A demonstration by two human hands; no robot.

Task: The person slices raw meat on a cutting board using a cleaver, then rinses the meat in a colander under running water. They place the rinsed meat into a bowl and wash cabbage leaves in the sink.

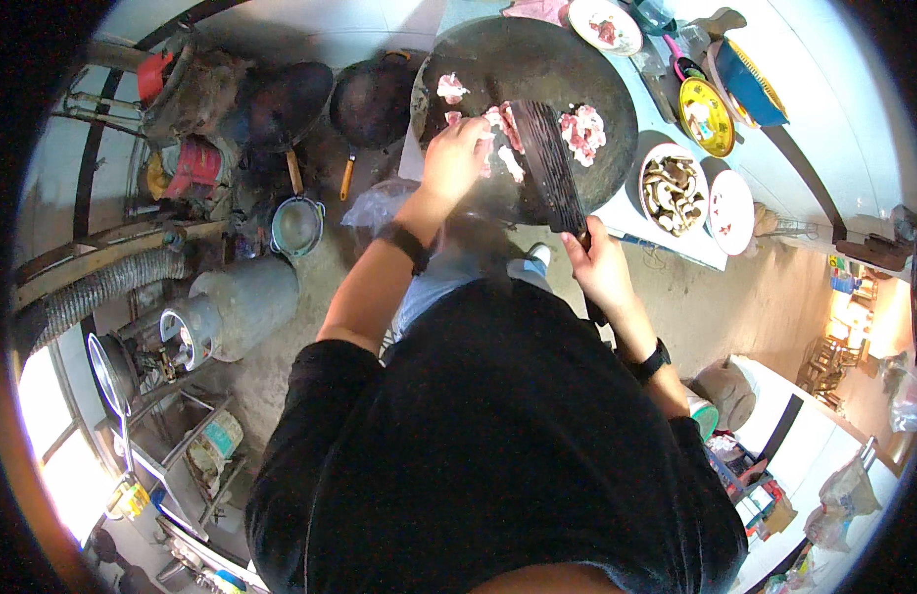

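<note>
My right hand (605,271) grips the handle of a dark, wide-bladed cleaver (549,167). Its blade slants across a large round chopping block (599,89), with raw meat against its left side near the tip. On the block, the curled fingers of my left hand (452,160) hold a piece of raw meat (486,160) left of the blade. Sliced meat (583,135) lies in a heap to the right of the cleaver. A separate chunk of meat (451,88) rests toward the block's upper left, and a pale strip (511,164) lies between hand and blade.
Right of the block stand a bowl of sliced mushrooms (673,189), a white plate (731,211) and a yellow bowl (705,119). Another plate with meat (605,28) is behind. To the left are two woks (373,104) (284,104), a small pot (298,226) and a gas cylinder (243,308).
</note>
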